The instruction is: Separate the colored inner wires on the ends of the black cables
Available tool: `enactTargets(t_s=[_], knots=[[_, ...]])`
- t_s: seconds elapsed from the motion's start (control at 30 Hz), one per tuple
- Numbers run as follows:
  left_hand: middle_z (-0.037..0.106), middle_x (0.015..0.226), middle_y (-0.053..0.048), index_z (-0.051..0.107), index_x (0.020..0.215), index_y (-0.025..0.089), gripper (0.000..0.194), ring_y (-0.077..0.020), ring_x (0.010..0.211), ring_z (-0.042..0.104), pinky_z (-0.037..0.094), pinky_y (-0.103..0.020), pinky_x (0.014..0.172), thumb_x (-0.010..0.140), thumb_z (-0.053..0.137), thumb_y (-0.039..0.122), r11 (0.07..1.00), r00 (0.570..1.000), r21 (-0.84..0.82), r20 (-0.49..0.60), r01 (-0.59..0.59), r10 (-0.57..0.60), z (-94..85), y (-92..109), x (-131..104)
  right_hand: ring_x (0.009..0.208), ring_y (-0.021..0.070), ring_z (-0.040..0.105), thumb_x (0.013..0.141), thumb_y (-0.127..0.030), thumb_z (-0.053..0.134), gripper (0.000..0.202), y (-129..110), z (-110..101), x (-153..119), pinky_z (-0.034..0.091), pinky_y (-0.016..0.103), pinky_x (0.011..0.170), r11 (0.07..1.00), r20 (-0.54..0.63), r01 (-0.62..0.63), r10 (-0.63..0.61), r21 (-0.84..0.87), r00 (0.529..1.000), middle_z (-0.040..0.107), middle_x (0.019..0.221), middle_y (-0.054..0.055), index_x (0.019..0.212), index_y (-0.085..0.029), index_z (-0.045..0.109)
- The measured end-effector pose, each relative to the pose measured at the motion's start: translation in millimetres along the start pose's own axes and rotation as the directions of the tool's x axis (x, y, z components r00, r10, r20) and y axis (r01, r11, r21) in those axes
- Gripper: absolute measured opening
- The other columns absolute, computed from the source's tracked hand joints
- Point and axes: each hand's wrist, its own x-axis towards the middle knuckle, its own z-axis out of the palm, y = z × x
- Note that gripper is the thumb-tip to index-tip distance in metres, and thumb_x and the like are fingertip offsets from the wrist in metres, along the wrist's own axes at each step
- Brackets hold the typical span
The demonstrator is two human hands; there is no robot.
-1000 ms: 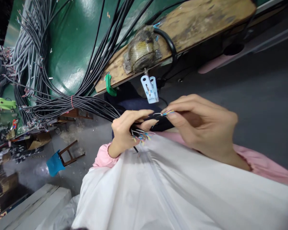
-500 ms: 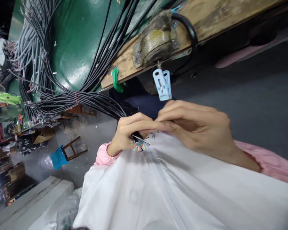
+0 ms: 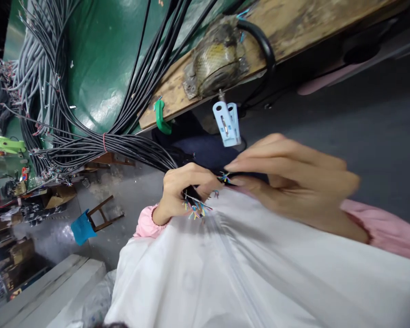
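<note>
My left hand point(image 3: 187, 184) is closed around a bundle of black cables point(image 3: 140, 146), which runs to it from the bench. Stripped ends with thin coloured wires point(image 3: 196, 208) stick out below its fingers. One more cable end with splayed coloured wires point(image 3: 224, 177) shows at the tips of its thumb and forefinger. Just right of that end, my right hand point(image 3: 294, 175) has thumb and forefinger apart, with the fingertips close to the wires. Whether they touch is hard to make out. White cloth point(image 3: 191, 273) covers the lap below both hands.
A light blue clothes peg point(image 3: 227, 124) hangs from a motor-like device point(image 3: 215, 59) on a wooden board point(image 3: 294, 32). A green clamp point(image 3: 162, 117) grips the board's edge. Grey and black cables point(image 3: 43, 68) cover part of the green table point(image 3: 99, 59). A blue stool point(image 3: 83, 228) stands on the floor.
My right hand has drawn back a little to the right, and its thumb and forefinger have parted. A splayed cable end now shows between the hands. My left hand keeps its hold.
</note>
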Motion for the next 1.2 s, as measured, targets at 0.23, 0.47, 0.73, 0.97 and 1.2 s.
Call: enactTargets(t_s=[0.23, 0.47, 0.73, 0.97, 1.2], knots=[[0.078, 0.085, -0.002, 0.072, 0.107, 0.02, 0.022, -0.0113, 0.071, 0.074, 0.057, -0.02, 0.064, 0.099, 0.066, 0.038, 0.973, 0.959, 0.172, 0.207, 0.157, -0.192, -14.5, 7.7, 3.7, 0.056, 0.0159, 0.062, 0.097, -0.028, 0.068, 0.021, 4.4, 5.8, 6.2, 0.051, 0.035, 0.052, 0.996, -0.041, -0.006, 0.009, 0.086, 0.999, 0.069, 0.063, -0.002, 0.079, -0.035, 0.078], [0.072, 0.068, 0.0, 0.068, 0.078, 0.017, 0.037, -0.0093, 0.055, 0.064, 0.048, -0.021, 0.052, 0.098, 0.064, 0.047, 0.984, 0.972, 0.148, 0.201, 0.094, -0.123, -9.7, -0.9, 11.7, 0.062, 0.0141, 0.06, 0.092, -0.05, 0.073, 0.033, 14.7, -5.0, 16.2, 0.048, 0.031, 0.057, 0.882, 0.147, -0.371, 0.342, 0.291, 0.928, 0.065, 0.065, 0.0, 0.07, -0.026, 0.067], [0.068, 0.064, 0.0, 0.069, 0.072, 0.016, 0.043, -0.0093, 0.054, 0.058, 0.044, -0.024, 0.052, 0.093, 0.07, 0.054, 0.967, 0.978, 0.148, -0.059, 0.208, -0.201, 9.6, -14.9, 5.3, 0.053, 0.0083, 0.046, 0.082, -0.078, 0.065, 0.062, 40.0, 11.5, 48.6, 0.033, 0.024, 0.049, 0.726, 0.246, -0.626, 0.576, 0.283, 0.779, 0.06, 0.059, -0.001, 0.065, -0.019, 0.073], [0.069, 0.065, 0.0, 0.07, 0.073, 0.018, 0.043, -0.01, 0.054, 0.058, 0.046, -0.025, 0.054, 0.089, 0.072, 0.058, 0.969, 0.973, 0.132, -0.124, 0.209, -0.193, 16.4, -21.2, 9.0, 0.053, 0.0114, 0.056, 0.064, -0.079, 0.081, 0.06, 37.7, 21.1, 57.8, 0.046, 0.024, 0.048, 0.393, 0.432, -0.76, 0.647, 0.518, 0.629, 0.065, 0.059, 0.0, 0.061, -0.02, 0.071], [0.069, 0.066, 0.0, 0.071, 0.073, 0.018, 0.038, -0.0104, 0.055, 0.061, 0.049, -0.025, 0.055, 0.088, 0.076, 0.053, 0.969, 0.976, 0.135, -0.102, 0.206, -0.194, 18.6, -21.1, 15.4, 0.048, 0.0137, 0.058, 0.062, -0.084, 0.078, 0.064, 37.6, 21.7, 56.6, 0.05, 0.026, 0.044, 0.278, 0.511, -0.801, 0.649, 0.53, 0.564, 0.065, 0.057, 0.001, 0.065, -0.021, 0.07]])
